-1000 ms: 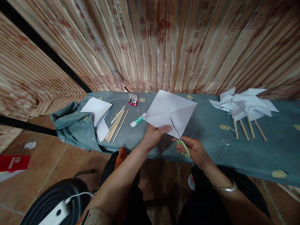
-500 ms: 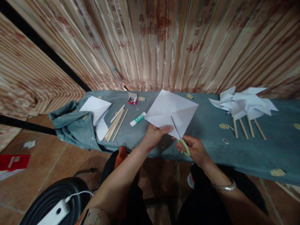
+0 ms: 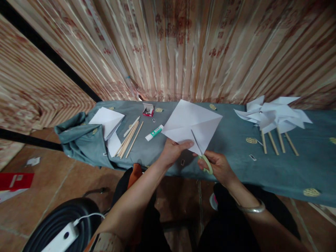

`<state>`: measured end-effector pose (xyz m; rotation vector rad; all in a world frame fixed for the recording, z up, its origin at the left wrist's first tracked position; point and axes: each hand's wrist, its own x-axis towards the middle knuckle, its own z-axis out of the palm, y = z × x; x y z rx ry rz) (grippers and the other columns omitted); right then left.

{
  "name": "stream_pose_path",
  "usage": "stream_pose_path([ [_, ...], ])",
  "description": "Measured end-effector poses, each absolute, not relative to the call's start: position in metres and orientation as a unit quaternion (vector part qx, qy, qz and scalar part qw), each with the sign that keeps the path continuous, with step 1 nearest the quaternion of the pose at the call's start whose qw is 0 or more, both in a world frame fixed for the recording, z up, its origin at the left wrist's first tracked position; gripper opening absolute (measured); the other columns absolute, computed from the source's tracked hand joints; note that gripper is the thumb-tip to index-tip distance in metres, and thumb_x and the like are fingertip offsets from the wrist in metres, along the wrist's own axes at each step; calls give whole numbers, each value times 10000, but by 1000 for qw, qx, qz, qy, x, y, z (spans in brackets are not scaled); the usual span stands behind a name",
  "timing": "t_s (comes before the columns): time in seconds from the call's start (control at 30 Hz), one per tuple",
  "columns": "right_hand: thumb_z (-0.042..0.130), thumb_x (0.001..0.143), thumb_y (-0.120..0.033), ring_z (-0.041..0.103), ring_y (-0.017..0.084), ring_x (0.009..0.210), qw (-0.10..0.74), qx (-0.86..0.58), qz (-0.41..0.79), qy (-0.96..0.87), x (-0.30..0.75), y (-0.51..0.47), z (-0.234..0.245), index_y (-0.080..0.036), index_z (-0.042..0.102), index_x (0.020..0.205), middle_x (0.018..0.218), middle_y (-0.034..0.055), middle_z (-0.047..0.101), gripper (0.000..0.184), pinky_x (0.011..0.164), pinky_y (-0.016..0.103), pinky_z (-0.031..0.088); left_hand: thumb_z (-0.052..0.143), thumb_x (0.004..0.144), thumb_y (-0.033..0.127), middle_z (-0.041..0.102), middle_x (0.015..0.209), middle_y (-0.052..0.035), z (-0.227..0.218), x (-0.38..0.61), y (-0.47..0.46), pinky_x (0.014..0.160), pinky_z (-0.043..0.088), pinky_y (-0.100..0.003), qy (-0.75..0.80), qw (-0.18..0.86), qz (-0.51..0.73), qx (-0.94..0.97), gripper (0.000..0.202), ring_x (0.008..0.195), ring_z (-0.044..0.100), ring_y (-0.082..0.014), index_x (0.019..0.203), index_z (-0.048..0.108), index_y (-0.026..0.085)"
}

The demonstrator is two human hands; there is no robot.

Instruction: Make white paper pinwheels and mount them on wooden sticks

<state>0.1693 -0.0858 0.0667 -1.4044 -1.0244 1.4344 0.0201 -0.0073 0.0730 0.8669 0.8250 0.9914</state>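
A white square sheet of paper [image 3: 193,117] with crease lines is held up over the table, one corner pointing toward me. My left hand [image 3: 174,151] pinches its near left edge, thumb on top. In my right hand [image 3: 216,166] is a pair of scissors [image 3: 206,162] with pale green handles. Their blade lies across the near corner, its tip close to the middle of the sheet. The blades look nearly closed on the paper; the lower one is hidden beneath it.
On the cloth-covered table [image 3: 228,161], paper pinwheels [image 3: 278,113] on wooden sticks lie at right. To the left are a glue stick [image 3: 154,133], a small open red box [image 3: 148,110], several wooden sticks [image 3: 130,140] and stacked white paper [image 3: 107,120]. A pleated curtain [image 3: 183,52] hangs behind.
Almost nothing differs. Both hands, the paper and the scissors keep the same positions; the view has shifted very slightly.
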Motion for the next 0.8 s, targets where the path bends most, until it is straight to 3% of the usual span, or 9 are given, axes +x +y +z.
stream_pose_path([
  [0.33, 829, 595, -550, 425, 95, 491, 441, -557, 562, -424, 171, -87, 59, -166, 754, 813, 534, -28, 537, 447, 464, 240, 356, 867, 531, 259, 704, 757, -18, 75, 20, -9, 730, 493, -296, 363, 711, 449, 402, 299, 691, 605, -155, 753, 694, 160],
  [0.5, 865, 532, -536, 403, 83, 480, 443, -561, 578, -393, 169, -86, 60, -162, 740, 744, 511, -40, 512, 447, 460, 236, 334, 861, 530, 235, 719, 763, -16, 75, 20, -9, 738, 494, -292, 367, 711, 453, 393, 286, 698, 616, -154, 761, 709, 163],
  [0.8, 835, 564, -547, 516, 114, 534, 387, -567, 598, -413, 171, -89, 60, -175, 707, 855, 555, -35, 574, 490, 529, 250, 410, 878, 481, 235, 737, 775, -30, 74, 19, -4, 740, 508, -307, 379, 709, 466, 370, 326, 701, 639, -174, 757, 724, 156],
])
